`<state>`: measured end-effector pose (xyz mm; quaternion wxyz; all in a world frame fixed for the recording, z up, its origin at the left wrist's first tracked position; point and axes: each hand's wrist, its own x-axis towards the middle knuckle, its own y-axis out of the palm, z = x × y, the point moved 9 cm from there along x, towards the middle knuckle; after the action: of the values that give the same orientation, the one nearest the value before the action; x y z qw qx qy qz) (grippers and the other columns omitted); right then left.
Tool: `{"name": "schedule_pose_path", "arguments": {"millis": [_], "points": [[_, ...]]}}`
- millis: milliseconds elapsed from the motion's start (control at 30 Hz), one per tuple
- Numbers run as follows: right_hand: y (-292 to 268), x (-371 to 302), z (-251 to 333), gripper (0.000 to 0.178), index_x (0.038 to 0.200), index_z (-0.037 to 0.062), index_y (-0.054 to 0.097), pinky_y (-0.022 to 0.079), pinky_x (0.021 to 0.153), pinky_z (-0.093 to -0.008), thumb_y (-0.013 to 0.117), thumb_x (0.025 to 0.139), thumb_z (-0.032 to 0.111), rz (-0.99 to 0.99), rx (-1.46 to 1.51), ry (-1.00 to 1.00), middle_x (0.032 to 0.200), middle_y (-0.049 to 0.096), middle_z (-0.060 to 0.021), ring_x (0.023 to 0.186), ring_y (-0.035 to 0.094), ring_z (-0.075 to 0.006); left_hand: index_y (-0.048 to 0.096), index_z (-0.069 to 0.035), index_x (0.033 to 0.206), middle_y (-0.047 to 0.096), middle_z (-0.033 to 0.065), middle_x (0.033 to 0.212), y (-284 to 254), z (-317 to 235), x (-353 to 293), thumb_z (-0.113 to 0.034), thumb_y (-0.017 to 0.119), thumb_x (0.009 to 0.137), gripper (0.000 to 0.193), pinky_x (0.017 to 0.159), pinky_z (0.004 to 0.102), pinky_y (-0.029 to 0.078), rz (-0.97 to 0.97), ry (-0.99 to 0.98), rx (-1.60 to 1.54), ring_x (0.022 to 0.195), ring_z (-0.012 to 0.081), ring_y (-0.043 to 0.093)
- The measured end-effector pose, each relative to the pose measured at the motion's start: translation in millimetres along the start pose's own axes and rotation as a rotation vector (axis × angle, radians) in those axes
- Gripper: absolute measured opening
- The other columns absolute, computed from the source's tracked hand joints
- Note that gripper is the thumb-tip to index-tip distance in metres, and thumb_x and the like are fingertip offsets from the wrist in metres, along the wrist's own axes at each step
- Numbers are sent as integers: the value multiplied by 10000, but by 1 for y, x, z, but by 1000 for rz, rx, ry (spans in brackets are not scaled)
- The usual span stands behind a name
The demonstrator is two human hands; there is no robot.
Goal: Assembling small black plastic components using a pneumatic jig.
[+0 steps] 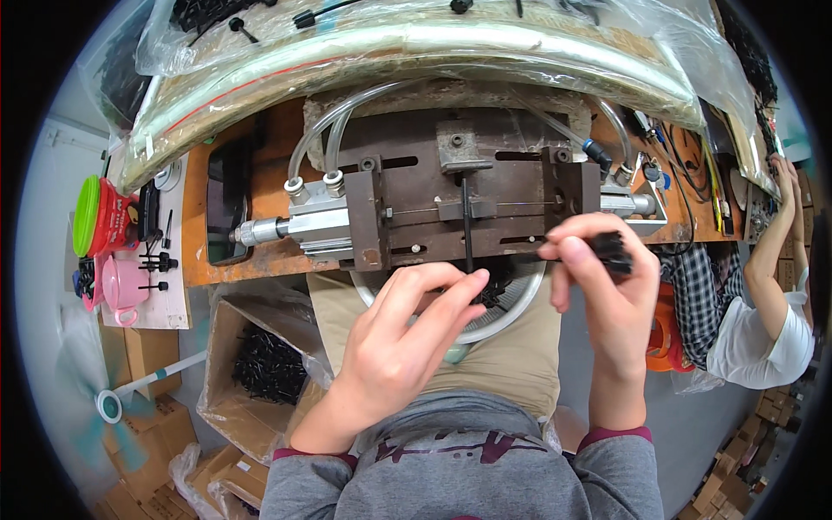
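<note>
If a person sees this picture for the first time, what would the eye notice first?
Probably the two hands in the middle: the left hand pinches a thin black rod standing in the brown metal fixture, and the right hand holds a small black part. Next, a cardboard box of black parts lies lower left.

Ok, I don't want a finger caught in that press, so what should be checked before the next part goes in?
1. Left hand off the metal press: not ok, its fingertips are at the thin black rod on the front edge.
2. Right hand has a part: ok, it pinches a small black piece.
3. Slot free of an earlier part: cannot tell, the fingers hide it.
4. Clear hoses joined to the cylinder: ok, both sit in their fittings.
5. Bowl on the lap stocked: ok, black pieces show.
</note>
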<state>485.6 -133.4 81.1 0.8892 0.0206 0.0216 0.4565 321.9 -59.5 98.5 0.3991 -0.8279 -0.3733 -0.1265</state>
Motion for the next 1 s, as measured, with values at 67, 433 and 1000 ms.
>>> {"name": "schedule_pose_path", "arguments": {"millis": [67,433,1000], "points": [[-5,-4,6,110,1002,-55,648,479,558,-228,619,905,-13,-13,18,-84,880,679,-131,622,604,-106,701,6,1025,658,118,1028,10,9,-6,15,797,655,383,630,317,552,-22,-10,42,818,210,661],[-2,-23,29,291,1210,-47,483,517,670,-251,534,926,-81,-76,-229,-478,1135,648,-258,756,648,-161,698,1,931,669,137,1187,36,7,3,-80,773,698,258,640,282,536,82,116,394,720,187,681],[24,-32,26,562,1101,-92,638,554,732,-352,580,546,-157,-16,-754,-774,1137,651,-282,911,689,-339,707,-23,994,690,116,1154,27,8,12,-74,806,688,325,575,256,514,106,21,269,678,169,672]]}}
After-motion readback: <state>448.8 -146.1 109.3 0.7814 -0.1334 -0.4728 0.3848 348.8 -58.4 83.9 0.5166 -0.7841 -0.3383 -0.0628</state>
